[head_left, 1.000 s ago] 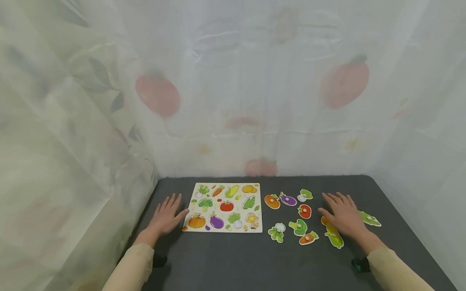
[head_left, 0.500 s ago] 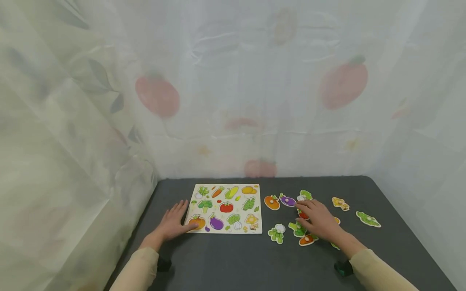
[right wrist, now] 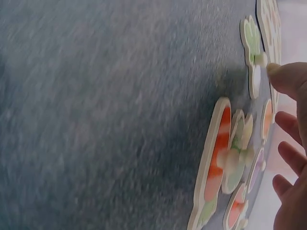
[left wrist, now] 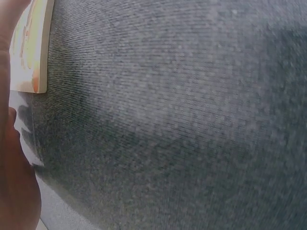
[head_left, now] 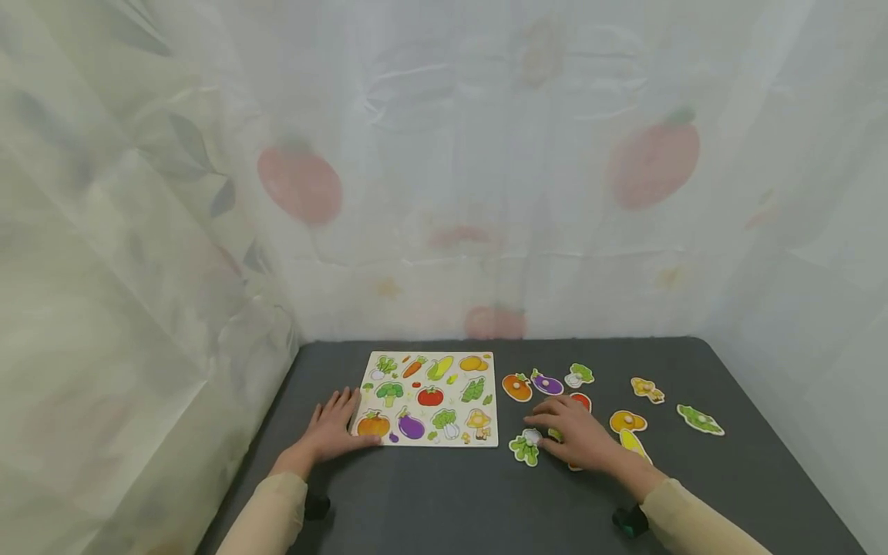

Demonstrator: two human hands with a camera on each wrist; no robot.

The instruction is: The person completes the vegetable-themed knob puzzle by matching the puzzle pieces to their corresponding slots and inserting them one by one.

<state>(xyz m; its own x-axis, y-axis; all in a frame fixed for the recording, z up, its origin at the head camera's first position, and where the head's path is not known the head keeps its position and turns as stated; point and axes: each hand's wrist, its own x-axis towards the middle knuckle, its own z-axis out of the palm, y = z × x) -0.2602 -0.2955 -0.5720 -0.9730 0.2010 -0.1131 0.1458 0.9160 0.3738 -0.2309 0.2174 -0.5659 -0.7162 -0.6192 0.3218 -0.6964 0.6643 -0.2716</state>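
Observation:
A vegetable puzzle board [head_left: 451, 385] lies flat at the left centre of the dark table. My left hand [head_left: 333, 432] rests at its near left corner, fingers spread along the left edge and thumb at the front edge. In the left wrist view, the board's corner [left wrist: 42, 67] shows beside that hand. My right hand [head_left: 576, 435] is over the loose knobbed pieces, partly hiding the tomato piece [head_left: 581, 401], the broccoli and the carrot piece [right wrist: 218, 148]. Its thumb tip is close to the knob of the white-and-green turnip piece [head_left: 525, 449]; the fingers are apart.
Behind the right hand lie a pumpkin piece [head_left: 516, 387], an eggplant piece [head_left: 547, 383] and a bok choy piece [head_left: 579, 375]. To its right are potato [head_left: 627, 422], corn [head_left: 633, 443], mushroom [head_left: 647, 389] and pea pod [head_left: 701, 420] pieces. A printed curtain [head_left: 444, 193] encloses the table.
My right hand has swept left from the corn and potato pieces to the turnip piece, uncovering the mushroom piece. My left hand has shifted slightly right onto the board's near left corner.

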